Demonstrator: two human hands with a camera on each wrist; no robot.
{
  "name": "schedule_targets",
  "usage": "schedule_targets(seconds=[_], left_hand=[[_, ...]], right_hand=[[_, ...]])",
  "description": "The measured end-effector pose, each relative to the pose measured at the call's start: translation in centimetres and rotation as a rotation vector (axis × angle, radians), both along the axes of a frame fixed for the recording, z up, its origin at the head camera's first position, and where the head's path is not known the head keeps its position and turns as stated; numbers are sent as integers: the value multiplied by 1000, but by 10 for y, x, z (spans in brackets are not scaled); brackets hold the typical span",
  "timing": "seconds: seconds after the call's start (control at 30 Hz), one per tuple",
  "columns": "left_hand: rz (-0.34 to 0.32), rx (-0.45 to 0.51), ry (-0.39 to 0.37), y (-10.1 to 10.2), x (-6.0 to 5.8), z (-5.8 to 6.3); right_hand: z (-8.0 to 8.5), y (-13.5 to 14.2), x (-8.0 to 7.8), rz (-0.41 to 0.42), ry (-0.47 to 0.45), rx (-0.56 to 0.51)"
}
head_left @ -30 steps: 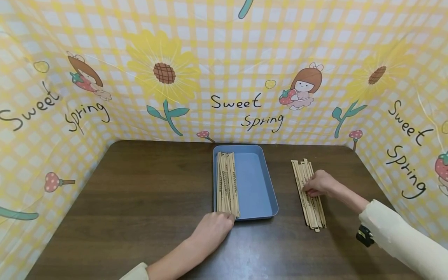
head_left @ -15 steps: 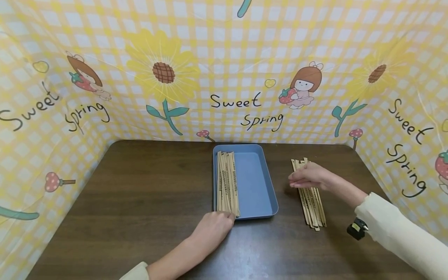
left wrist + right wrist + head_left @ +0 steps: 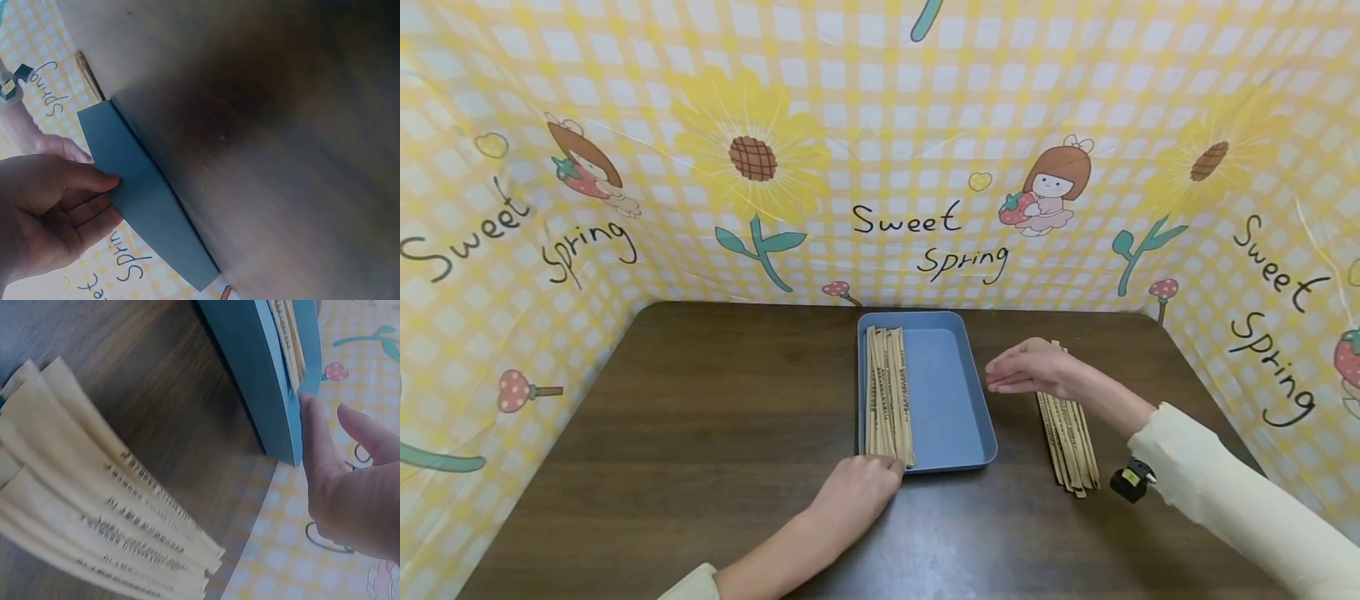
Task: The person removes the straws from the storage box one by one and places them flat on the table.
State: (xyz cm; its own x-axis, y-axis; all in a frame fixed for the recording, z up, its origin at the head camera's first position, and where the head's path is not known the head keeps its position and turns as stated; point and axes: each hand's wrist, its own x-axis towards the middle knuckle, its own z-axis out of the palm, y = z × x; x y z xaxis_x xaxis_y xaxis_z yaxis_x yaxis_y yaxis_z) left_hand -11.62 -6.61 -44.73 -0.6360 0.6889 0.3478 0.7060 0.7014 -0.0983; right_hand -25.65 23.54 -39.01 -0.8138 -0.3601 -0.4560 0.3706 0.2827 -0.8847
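Note:
A blue rectangular tray (image 3: 943, 392) lies on the dark wooden table. Along its left side rests a row of slim, tan paper-wrapped sticks (image 3: 887, 392) with dark print. My left hand (image 3: 853, 496) grips the tray's front edge; in the left wrist view the thumb presses the outer wall (image 3: 140, 184) and the other fingers go behind the rim. My right hand (image 3: 1030, 367) hovers near the tray's right rim, fingers extended and holding nothing. Partly beneath it in the head view, a second pile of the same sticks (image 3: 119, 512) lies on the table, its far end hidden.
A yellow checked cloth (image 3: 895, 167) with flowers and lettering rises behind the table and along both sides. The right part of the tray's floor shows bare blue. A small black device (image 3: 1132, 481) sits at the right wrist.
My right hand has left the right-hand pile of sticks and moved left toward the tray, its fingers straightening. The left hand, tray and both groups of sticks stay in place.

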Motion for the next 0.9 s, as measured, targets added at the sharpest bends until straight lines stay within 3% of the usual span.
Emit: schedule_targets(seconds=[0.4, 0.9], left_hand=[[2, 0, 6, -2, 1, -1], [4, -2, 4, -1, -1, -1]], right_hand=[[-9, -47, -4, 57, 96, 87], [-25, -91, -8, 26, 136, 146]])
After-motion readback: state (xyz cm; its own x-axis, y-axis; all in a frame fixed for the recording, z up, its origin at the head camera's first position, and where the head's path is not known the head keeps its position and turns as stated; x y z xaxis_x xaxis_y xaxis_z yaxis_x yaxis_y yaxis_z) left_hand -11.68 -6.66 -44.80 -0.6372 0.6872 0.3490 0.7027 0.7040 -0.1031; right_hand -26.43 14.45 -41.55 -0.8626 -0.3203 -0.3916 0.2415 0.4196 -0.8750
